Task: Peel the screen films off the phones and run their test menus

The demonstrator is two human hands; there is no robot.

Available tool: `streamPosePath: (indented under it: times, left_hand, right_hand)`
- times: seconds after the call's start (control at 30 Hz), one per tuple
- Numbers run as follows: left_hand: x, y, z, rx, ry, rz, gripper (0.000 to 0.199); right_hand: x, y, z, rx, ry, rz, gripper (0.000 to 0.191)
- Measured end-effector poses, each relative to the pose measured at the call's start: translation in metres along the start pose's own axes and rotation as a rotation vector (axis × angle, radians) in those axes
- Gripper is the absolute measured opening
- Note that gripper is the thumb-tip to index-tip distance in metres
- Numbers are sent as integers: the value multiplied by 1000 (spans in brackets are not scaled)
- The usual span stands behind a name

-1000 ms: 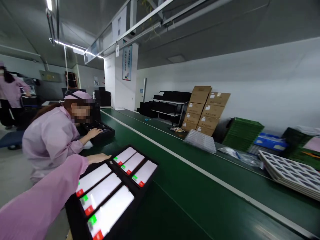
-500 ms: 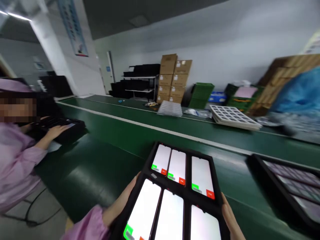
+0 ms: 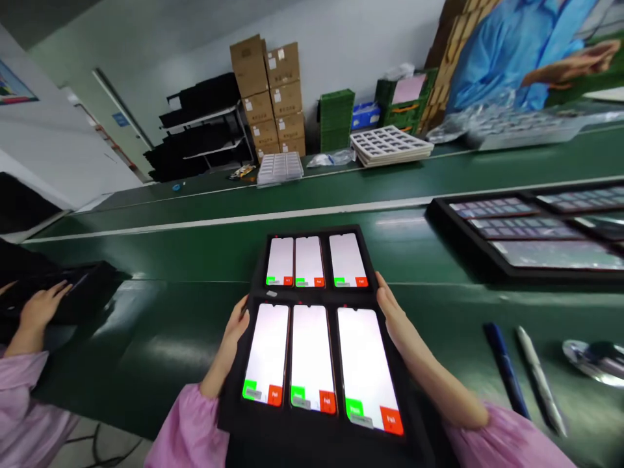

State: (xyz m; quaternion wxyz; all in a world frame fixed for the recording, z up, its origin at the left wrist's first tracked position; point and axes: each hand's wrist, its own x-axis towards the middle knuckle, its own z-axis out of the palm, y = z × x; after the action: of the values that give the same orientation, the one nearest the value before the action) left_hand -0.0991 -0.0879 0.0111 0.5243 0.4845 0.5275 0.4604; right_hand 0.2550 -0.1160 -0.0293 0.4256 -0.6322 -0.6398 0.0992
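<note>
A black tray point(image 3: 312, 296) lies before me, with several smartphones point(image 3: 312, 351) set in two rows. Their screens glow white, with a green and a red box at the lower end of each; "Fail" can be read on some red ones. My left hand point(image 3: 233, 338) grips the tray's left edge, fingers curled round the side. On the opposite edge, my right hand point(image 3: 397, 315) grips the tray, its fingertips partly hidden behind the rim. Pink sleeves cover both forearms.
Right of me a second black tray point(image 3: 468, 244) holds phones. A blue pen point(image 3: 507, 369) and a white pen point(image 3: 540, 380) lie nearer. White trays point(image 3: 390, 144) stand across the green bench point(image 3: 195, 244). A co-worker's hand point(image 3: 41, 305) is at left; a blue-clad person point(image 3: 507, 52) stands far right.
My view has swung to the right and down. The tray in my hands now sits straighter before me, showing its lower row fully. The pens and the blue-clad person have come into sight.
</note>
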Motion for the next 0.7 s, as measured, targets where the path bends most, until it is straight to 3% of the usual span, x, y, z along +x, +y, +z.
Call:
streamPosePath:
  times: [0.1,0.17,0.27,0.4,0.47,0.57,0.7]
  left_hand:
    - [-23,-5,-6,60,-27,-41,77]
    - [-29,-11,-17,98,-22,-95,77]
    - [-3,-17,-21,96,7,-189,80]
    - [44,-9,23,9,-40,-56,71]
    - [55,-3,44,-19,-67,-65,65]
    - [59,1,55,-19,-77,-88,70]
    - [58,-3,49,-10,-87,-79,77]
  right_hand:
    - [-26,-4,-11,8,63,109,66]
    - [-47,-1,-38,-42,111,174,62]
    - [-81,17,-112,-181,231,271,58]
    - [-126,52,-224,-456,481,395,59]
    - [-140,68,-255,-567,505,429,56]
    - [-149,82,-259,-681,446,432,54]
    - [-137,88,-232,-805,364,367,54]
